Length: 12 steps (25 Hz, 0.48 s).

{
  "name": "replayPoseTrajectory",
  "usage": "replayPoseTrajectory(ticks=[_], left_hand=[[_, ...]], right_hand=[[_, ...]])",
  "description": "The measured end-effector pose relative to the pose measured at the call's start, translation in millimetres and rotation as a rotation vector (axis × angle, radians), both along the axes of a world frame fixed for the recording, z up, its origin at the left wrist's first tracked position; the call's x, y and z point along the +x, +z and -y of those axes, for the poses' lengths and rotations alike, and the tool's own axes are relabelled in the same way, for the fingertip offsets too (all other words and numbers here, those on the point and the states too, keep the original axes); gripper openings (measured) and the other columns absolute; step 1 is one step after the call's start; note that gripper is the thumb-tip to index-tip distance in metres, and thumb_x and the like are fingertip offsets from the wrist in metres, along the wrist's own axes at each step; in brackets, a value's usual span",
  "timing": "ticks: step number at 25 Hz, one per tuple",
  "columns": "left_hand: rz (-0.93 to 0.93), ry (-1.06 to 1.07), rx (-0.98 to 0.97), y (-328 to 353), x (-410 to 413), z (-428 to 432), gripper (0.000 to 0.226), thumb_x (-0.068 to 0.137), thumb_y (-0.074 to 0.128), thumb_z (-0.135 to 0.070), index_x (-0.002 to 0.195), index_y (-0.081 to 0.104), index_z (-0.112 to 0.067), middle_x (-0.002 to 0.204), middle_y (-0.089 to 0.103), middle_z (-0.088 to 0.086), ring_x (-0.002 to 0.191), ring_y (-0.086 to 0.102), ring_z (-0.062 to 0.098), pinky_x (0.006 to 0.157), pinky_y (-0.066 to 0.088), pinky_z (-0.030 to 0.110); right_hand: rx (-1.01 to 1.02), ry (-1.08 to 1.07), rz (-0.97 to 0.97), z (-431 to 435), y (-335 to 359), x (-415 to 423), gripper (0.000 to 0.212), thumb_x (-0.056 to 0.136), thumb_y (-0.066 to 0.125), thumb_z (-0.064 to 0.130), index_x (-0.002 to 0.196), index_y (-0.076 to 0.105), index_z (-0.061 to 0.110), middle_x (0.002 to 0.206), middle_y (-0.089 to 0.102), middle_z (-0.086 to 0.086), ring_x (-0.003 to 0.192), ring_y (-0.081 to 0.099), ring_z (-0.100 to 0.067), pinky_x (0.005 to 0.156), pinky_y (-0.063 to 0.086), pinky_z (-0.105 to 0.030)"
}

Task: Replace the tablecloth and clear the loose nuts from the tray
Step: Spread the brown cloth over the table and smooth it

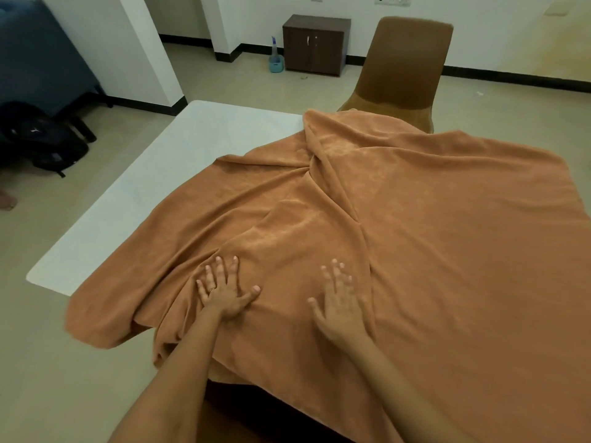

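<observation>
An orange-brown tablecloth (431, 225) lies rumpled over the right and middle of a white table (153, 187), with folds running from the far edge toward me and one corner hanging over the near left edge. My left hand (224, 290) rests flat on the cloth near the front, fingers spread, a ring on one finger. My right hand (340, 302) is flat on the cloth beside it, fingers apart and slightly blurred. Neither hand holds anything. No tray or nuts are in view.
A brown chair (403, 65) stands at the table's far side. A dark wooden cabinet (315, 44) and a spray bottle in a blue holder (275, 57) stand by the back wall. Dark bags (41, 139) lie on the floor at left, below a blue sofa (35, 52).
</observation>
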<state>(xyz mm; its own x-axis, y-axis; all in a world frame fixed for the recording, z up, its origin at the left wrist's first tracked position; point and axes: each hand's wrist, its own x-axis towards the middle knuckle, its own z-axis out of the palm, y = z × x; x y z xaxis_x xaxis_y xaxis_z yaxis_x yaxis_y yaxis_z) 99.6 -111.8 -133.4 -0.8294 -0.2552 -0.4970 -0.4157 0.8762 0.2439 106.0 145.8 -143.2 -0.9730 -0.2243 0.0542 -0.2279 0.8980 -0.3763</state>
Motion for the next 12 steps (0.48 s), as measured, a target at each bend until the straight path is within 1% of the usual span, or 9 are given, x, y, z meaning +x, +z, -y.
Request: replayPoseTrajectory(ticks=[1, 2, 4, 6, 9, 12], left_hand=[[0.002, 0.001, -0.001, -0.3, -0.1, 0.5, 0.096, 0.08, 0.039, -0.075, 0.145, -0.022, -0.038, 0.152, -0.034, 0.004, 0.14, -0.029, 0.03, 0.111, -0.017, 0.053], [0.003, 0.004, 0.005, -0.9, -0.9, 0.5, 0.096, 0.08, 0.039, -0.076, 0.145, -0.022, -0.038, 0.152, -0.034, 0.003, 0.14, -0.03, 0.03, 0.111, -0.017, 0.053], [0.003, 0.002, 0.021, -1.6, -1.5, 1.1, 0.097, 0.08, 0.039, -0.076, 0.144, -0.023, -0.039, 0.151, -0.036, 0.003, 0.14, -0.031, 0.03, 0.11, -0.017, 0.053], [-0.008, -0.004, 0.016, -2.5, -1.7, 1.7, 0.097, 0.08, 0.038, -0.076, 0.145, -0.023, -0.038, 0.151, -0.036, 0.003, 0.139, -0.031, 0.03, 0.11, -0.018, 0.053], [-0.019, -0.018, 0.019, -1.9, -0.9, 1.8, 0.097, 0.08, 0.039, -0.076, 0.145, -0.022, -0.038, 0.151, -0.035, 0.004, 0.14, -0.03, 0.03, 0.11, -0.017, 0.053], [0.013, -0.076, 0.07, 2.8, 1.0, 8.3, 0.101, 0.081, 0.042, -0.073, 0.144, -0.026, -0.034, 0.149, -0.039, 0.007, 0.137, -0.034, 0.033, 0.109, -0.018, 0.055]], right_hand=[[0.004, 0.104, 0.049, 16.9, -3.7, 0.4, 0.076, 0.09, 0.031, 0.055, 0.152, 0.012, 0.015, 0.158, -0.005, -0.008, 0.147, -0.008, -0.022, 0.117, -0.008, -0.037], [0.027, 0.153, 0.069, 27.9, -10.8, 2.7, 0.079, 0.089, 0.031, 0.06, 0.152, 0.01, 0.018, 0.157, -0.007, -0.005, 0.147, -0.007, -0.022, 0.116, -0.009, -0.038], [0.101, 0.147, 0.067, 34.9, -25.2, 8.7, 0.08, 0.088, 0.03, 0.066, 0.151, 0.019, 0.018, 0.158, 0.004, -0.006, 0.147, 0.004, -0.024, 0.116, -0.001, -0.043], [0.126, 0.13, 0.035, 33.8, -30.9, 12.4, 0.078, 0.089, 0.03, 0.066, 0.151, 0.022, 0.018, 0.158, 0.013, -0.008, 0.147, 0.007, -0.023, 0.115, 0.006, -0.045], [0.125, 0.159, -0.011, 31.0, -31.0, 16.3, 0.076, 0.089, 0.034, 0.064, 0.15, 0.024, 0.019, 0.158, 0.016, -0.005, 0.147, 0.008, -0.02, 0.116, 0.009, -0.044], [0.13, 0.178, 0.011, 36.5, -27.9, 23.9, 0.076, 0.088, 0.037, 0.063, 0.15, 0.025, 0.02, 0.158, 0.017, -0.003, 0.147, 0.008, -0.019, 0.116, 0.01, -0.044]])
